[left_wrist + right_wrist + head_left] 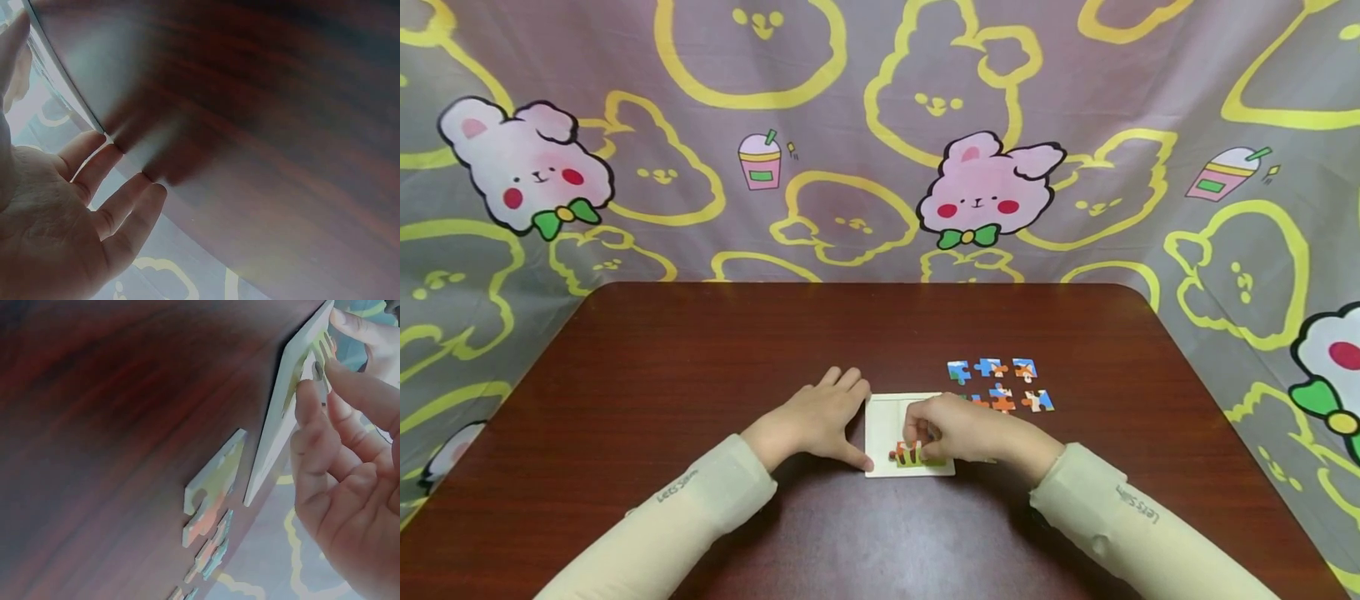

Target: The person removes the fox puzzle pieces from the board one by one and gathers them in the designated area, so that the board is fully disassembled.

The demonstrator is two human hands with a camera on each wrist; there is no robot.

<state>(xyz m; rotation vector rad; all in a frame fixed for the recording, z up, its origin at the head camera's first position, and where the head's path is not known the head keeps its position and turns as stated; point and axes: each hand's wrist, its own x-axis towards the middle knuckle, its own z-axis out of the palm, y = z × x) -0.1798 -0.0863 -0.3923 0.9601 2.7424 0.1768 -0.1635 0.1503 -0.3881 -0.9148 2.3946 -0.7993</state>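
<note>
A white square puzzle tray (883, 415) lies on the table in the head view, with orange-and-green puzzle pieces (907, 455) along its near side. My left hand (826, 422) rests at the tray's left side, thumb at the near corner and fingers at the far one. Over the tray's near right part, my right hand (957, 427) bends down and pinches a puzzle piece against the tray. The right wrist view shows thumb and fingertips close together at a yellow-green piece (291, 394); the fingers partly hide it. In the left wrist view, the left fingers (134, 215) are spread.
Several loose puzzle pieces (1024, 369) in blue, orange and white lie in rows beyond and right of the tray. In the right wrist view, a yellow-green and orange piece (219, 478) lies beside the tray. A patterned curtain (850, 133) surrounds the dark wooden table (737, 333).
</note>
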